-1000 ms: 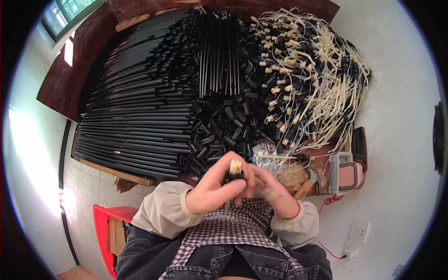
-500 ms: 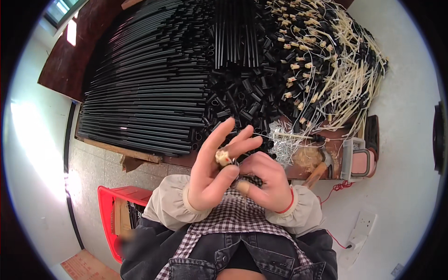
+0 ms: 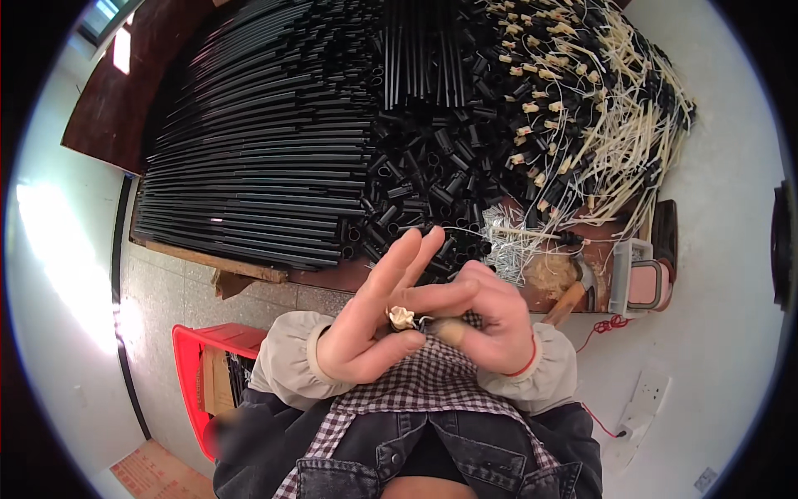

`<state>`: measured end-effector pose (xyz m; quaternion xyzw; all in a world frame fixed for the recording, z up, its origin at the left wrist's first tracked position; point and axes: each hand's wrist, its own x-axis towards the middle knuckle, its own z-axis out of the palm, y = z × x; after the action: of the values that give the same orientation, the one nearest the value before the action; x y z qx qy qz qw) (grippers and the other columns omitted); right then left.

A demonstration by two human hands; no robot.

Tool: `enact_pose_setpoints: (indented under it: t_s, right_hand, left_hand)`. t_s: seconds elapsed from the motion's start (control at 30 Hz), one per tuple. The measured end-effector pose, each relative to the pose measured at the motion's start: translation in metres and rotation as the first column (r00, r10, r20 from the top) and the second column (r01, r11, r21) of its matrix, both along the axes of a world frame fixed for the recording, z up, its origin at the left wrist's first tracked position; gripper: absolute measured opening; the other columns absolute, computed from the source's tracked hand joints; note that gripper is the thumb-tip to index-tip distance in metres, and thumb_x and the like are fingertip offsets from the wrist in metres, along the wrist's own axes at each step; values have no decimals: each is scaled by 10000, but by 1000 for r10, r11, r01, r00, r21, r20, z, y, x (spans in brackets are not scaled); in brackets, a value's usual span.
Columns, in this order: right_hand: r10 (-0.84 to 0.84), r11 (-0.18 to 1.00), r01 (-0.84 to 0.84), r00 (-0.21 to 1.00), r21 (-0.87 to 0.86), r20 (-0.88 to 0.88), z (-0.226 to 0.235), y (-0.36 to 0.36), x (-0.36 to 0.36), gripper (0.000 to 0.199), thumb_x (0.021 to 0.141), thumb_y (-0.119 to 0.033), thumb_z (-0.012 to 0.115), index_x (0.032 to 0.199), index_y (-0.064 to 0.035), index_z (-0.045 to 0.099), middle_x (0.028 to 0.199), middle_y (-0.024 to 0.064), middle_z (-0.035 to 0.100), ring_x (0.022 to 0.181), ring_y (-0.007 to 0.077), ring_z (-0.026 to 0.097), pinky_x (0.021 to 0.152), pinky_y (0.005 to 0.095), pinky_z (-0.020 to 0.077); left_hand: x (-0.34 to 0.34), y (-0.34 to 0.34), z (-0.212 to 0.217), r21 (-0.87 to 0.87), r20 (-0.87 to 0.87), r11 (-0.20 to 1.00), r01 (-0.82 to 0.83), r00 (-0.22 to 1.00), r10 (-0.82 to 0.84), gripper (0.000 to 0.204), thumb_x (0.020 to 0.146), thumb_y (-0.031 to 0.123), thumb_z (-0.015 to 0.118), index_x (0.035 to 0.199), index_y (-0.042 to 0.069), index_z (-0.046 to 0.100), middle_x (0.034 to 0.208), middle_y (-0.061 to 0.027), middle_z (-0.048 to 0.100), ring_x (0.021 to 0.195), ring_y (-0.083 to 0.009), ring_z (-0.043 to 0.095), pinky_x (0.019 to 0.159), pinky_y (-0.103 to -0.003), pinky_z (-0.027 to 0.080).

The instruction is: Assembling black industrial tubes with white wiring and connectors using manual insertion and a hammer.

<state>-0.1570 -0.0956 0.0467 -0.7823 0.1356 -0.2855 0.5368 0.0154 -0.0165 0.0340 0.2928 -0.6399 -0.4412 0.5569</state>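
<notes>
In front of my checked apron [image 3: 416,378], my left hand [image 3: 356,333] pinches a small cream-coloured connector with a black body [image 3: 402,318] between thumb and a bent finger, its other fingers stretched upward. My right hand [image 3: 497,328] meets it from the right, thumb and fingers closed at the connector's dark end. A tan wrap [image 3: 451,331] covers the right thumb tip. What the right fingers grip is hidden and partly blurred. Just beyond them on the table lies a heap of short black tube pieces [image 3: 428,175].
Long black tubes [image 3: 258,179] fill the table's left. Cream connectors with white wires [image 3: 636,141] pile up at right. Silvery pins [image 3: 505,241], a hammer [image 3: 573,295] and a clear plastic box [image 3: 632,279] lie near the front edge. A red crate [image 3: 189,366] stands at lower left.
Both hands have come slightly lower with the connector. A left finger has folded down over it, and the hands stay together.
</notes>
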Motion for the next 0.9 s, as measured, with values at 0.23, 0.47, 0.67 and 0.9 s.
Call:
enact_pose_setpoints:
  t_s: [0.23, 0.47, 0.67, 0.9]
  right_hand:
    - [8, 874, -264, 847, 408, 531, 3, -15, -41, 114, 842, -161, 497, 750, -120, 549, 785, 35, 592, 733, 158, 507, 709, 322, 410]
    - [-418, 797, 39, 757, 603, 502, 4, -16, -50, 395, 950, -454, 413, 930, -88, 559, 640, -21, 452, 536, 58, 341, 473, 226, 259]
    - [-281, 933, 227, 944, 278, 173, -22, 28, 16, 429, 830, 5, 488, 1259, 17, 473, 709, 6, 509, 557, 70, 387, 506, 186, 319]
    - [-351, 910, 395, 896, 127, -274, -39, 24, -20, 112, 752, 22, 617, 859, -8, 606, 587, -15, 506, 479, 73, 372, 433, 212, 315]
  left_hand:
    - [47, 17, 12, 24, 301, 980, 199, 933, -197, 703, 754, -79, 569, 1393, -54, 278, 1268, -315, 482, 1215, -315, 495, 875, -325, 512]
    - [14, 13, -10, 388, 162, 869, -307, 951, 264, 386, 770, -37, 617, 1146, -5, 536, 809, -35, 581, 632, -103, 511, 553, -203, 416]
    - [-18, -2, -42, 183, 203, 908, -377, 918, 341, 402, 768, -6, 605, 1164, 4, 538, 800, -50, 574, 597, -129, 470, 550, -236, 409]
    - [-4, -1, -38, 98, 393, 930, -353, 872, 290, 403, 757, -15, 457, 1153, -30, 529, 720, -74, 577, 571, -139, 436, 549, -220, 395]
